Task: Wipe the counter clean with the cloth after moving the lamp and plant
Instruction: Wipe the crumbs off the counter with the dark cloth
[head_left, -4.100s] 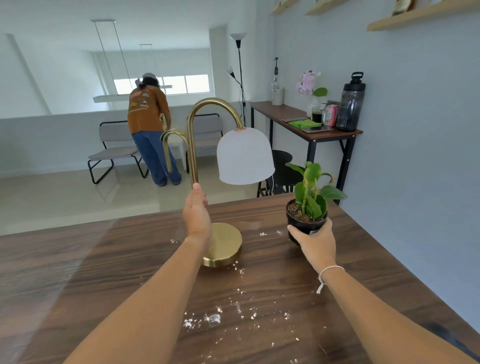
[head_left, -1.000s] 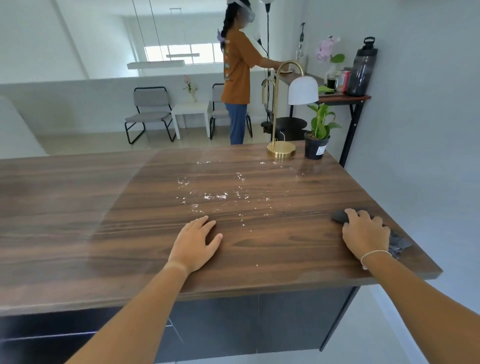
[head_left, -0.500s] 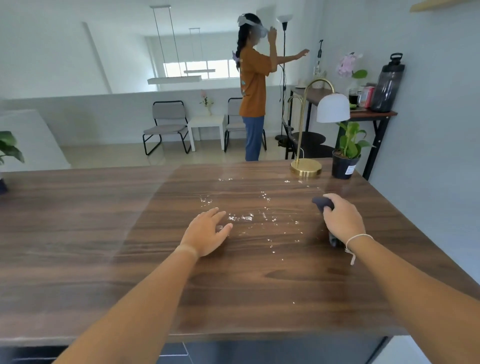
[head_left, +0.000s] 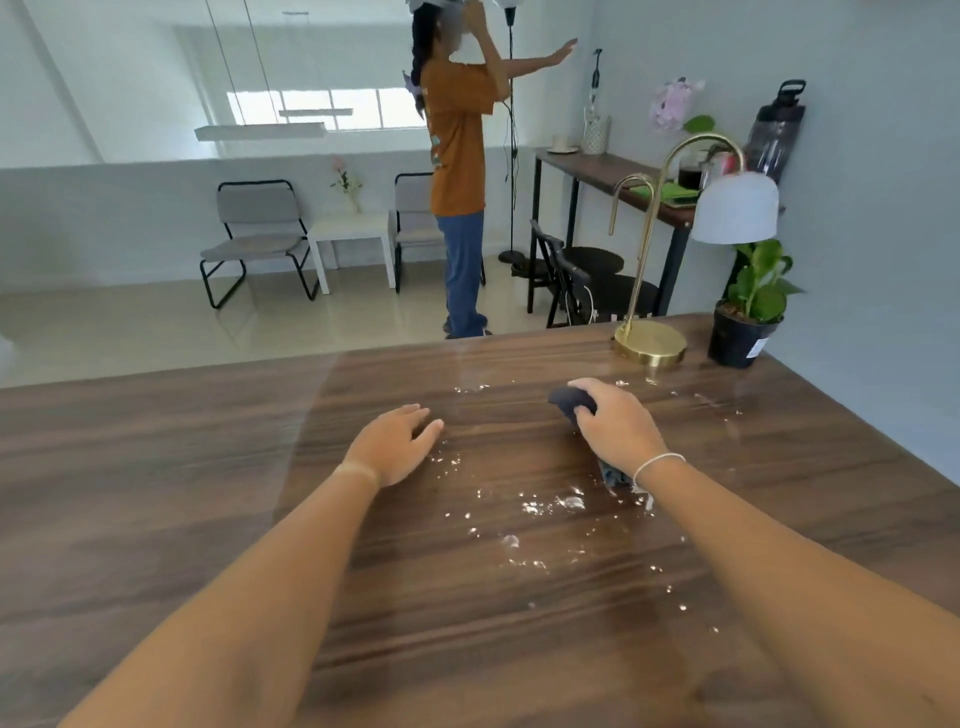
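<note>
At frame centre the right hand (head_left: 618, 428) clutches the dark cloth (head_left: 571, 401) on the counter (head_left: 208, 493); the left hand (head_left: 395, 441) lies open, flat among white crumbs (head_left: 550, 504). Lamp (head_left: 652, 343) and plant (head_left: 748, 317) stand upper right

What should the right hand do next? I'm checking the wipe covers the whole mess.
Probably pull the cloth back toward the body. The right hand presses it down at the far side of the spill, and most white crumbs lie nearer; lamp and plant stand clear at the far corner.
</note>
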